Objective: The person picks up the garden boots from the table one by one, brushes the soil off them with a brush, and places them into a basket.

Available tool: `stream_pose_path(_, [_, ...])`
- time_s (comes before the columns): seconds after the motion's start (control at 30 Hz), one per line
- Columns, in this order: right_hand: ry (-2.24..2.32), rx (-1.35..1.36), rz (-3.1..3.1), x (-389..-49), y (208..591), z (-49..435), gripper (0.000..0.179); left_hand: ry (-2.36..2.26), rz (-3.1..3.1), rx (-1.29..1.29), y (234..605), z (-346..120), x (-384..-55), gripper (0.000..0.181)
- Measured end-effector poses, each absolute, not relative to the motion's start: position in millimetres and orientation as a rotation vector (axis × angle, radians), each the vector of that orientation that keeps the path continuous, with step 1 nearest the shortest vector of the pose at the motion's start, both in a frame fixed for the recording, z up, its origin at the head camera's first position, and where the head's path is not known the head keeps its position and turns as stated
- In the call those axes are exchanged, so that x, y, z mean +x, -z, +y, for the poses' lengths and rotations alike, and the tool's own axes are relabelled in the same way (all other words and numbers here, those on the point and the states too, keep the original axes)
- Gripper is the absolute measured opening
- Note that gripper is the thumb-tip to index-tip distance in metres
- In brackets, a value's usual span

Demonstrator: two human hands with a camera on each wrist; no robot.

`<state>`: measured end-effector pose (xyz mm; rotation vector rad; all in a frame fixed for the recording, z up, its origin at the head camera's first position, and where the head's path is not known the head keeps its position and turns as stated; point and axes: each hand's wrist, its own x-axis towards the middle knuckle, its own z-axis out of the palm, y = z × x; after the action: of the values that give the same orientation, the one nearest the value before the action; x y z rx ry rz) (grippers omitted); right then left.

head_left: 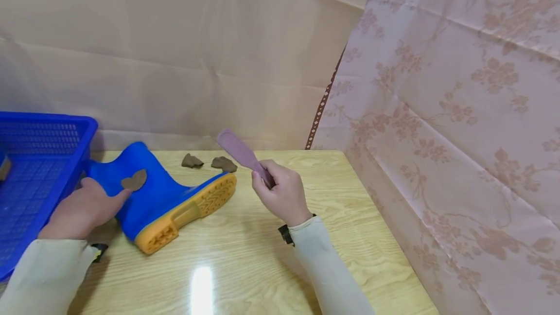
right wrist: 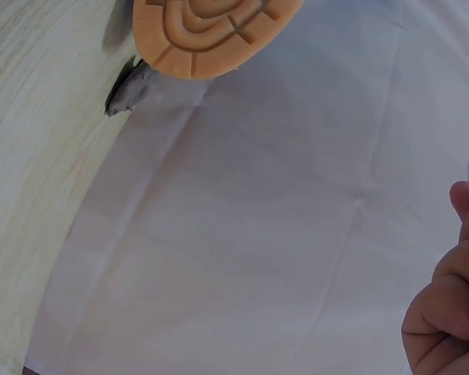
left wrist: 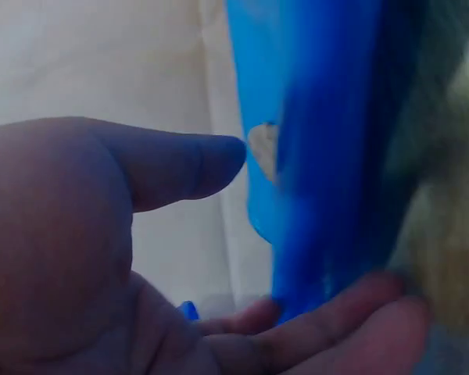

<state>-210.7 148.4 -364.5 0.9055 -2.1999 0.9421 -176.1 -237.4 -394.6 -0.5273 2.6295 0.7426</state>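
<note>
A blue rubber boot (head_left: 153, 179) with a yellow-orange sole (head_left: 192, 213) lies tilted on its side on the table, toe pointing right. Brown mud-like patches (head_left: 134, 180) sit on its shaft. Beside the shaft, my left hand (head_left: 89, 205) has its thumb straight near the mud; in the left wrist view its extended fingers (left wrist: 336, 328) overlap the boot's lower edge. My right hand (head_left: 282, 191) grips the narrow handle of a flat mauve spatula-like tool (head_left: 238, 148), its broad end raised up and left, beyond the boot's toe.
Two brown lumps (head_left: 192, 161) lie on the wooden table (head_left: 262, 266) behind the boot's toe. A blue plastic basket (head_left: 48, 118) stands at the left. Beige cloth (head_left: 175, 52) hangs behind and a pink floral cloth (head_left: 459, 125) on the right.
</note>
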Motion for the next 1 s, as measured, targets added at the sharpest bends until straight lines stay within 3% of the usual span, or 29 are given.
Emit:
stream_pose_path(0.2, [-0.933,0.940,-2.207,-214,369,146,0.010,-0.864,2.641,-0.539,402,-242,-181,0.121])
stream_pose_path(0.63, [-0.902,1.004,-2.235,-216,374,144,0.011,-1.260,2.673,-0.569,420,-252,-187,0.111])
stream_pose_path(0.83, [-0.902,1.010,-2.237,-218,374,147,0.011,-1.445,2.604,-0.422,426,-258,-188,0.096])
stream_pose_path(1.0, [-0.878,1.016,-2.242,-219,372,147,0.013,-1.611,2.488,-0.337,430,-260,-191,0.100])
